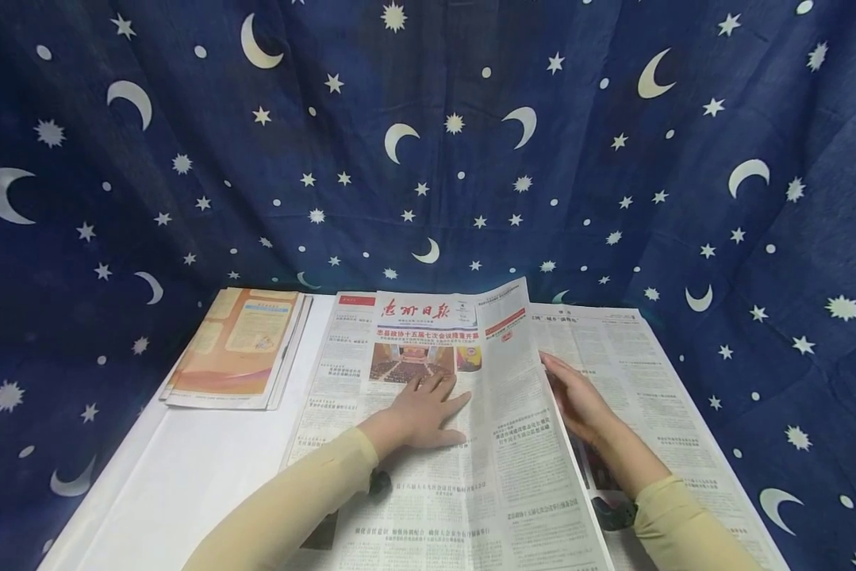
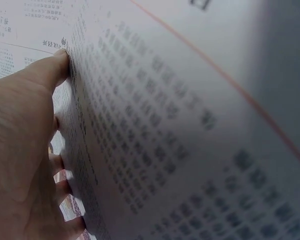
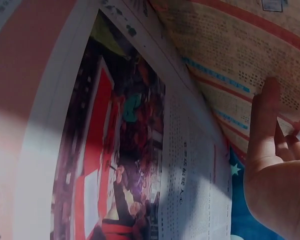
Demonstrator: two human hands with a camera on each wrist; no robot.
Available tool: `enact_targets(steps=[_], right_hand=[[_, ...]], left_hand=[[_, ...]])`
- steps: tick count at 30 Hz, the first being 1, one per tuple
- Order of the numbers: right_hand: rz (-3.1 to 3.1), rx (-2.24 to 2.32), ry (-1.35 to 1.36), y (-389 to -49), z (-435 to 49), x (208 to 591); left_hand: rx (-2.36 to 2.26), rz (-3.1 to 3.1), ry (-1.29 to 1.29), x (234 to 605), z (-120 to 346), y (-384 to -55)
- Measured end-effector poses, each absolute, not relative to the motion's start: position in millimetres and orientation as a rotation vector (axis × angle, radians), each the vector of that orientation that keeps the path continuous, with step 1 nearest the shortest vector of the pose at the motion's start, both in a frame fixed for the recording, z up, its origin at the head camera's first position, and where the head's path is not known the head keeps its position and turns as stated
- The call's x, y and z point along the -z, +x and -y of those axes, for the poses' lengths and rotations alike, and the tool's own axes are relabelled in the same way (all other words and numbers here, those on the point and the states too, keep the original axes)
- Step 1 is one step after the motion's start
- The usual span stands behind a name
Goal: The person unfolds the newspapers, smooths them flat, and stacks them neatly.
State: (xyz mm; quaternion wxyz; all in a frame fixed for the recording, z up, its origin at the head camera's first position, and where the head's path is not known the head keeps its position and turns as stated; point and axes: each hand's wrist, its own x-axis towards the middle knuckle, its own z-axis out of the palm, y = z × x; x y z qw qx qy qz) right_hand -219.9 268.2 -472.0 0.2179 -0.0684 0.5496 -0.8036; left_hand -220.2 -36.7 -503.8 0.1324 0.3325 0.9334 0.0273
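Newspaper (image 1: 428, 507), one: laid over the middle of the white table (image 1: 178, 476), its top by the far edge; red masthead, with a colour photo (image 1: 399, 361) below it. Further printed sheets (image 1: 656, 412) are spread beneath it, showing on both sides and along the table's right edge.

Raised page (image 1: 520, 428), one: lifted along its right side and tilted above the sheets.

Left hand (image 1: 428, 412): laid on the front page, fingers spread, nothing gripped; the photo's lower edge is partly covered.

Right hand (image 1: 577, 396): placed at the raised page's right edge, partly hidden behind it; fingers extended against the underside, no closed grip seen.

Stack of papers (image 1: 245, 349), orange cover: set at the table's far left corner.

Curtain (image 1: 428, 182): dark blue, patterned with moons and stars, hung beyond the far edge.
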Motion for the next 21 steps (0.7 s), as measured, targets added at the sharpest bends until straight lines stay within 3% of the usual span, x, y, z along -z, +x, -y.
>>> enact_targets(steps=[21], right_hand=[[-1.38,2.251,-0.394,-220.1,-254.2,467.7]], left_hand=[[-0.075,-2.718,0.981,507.0,37.4,-220.7]])
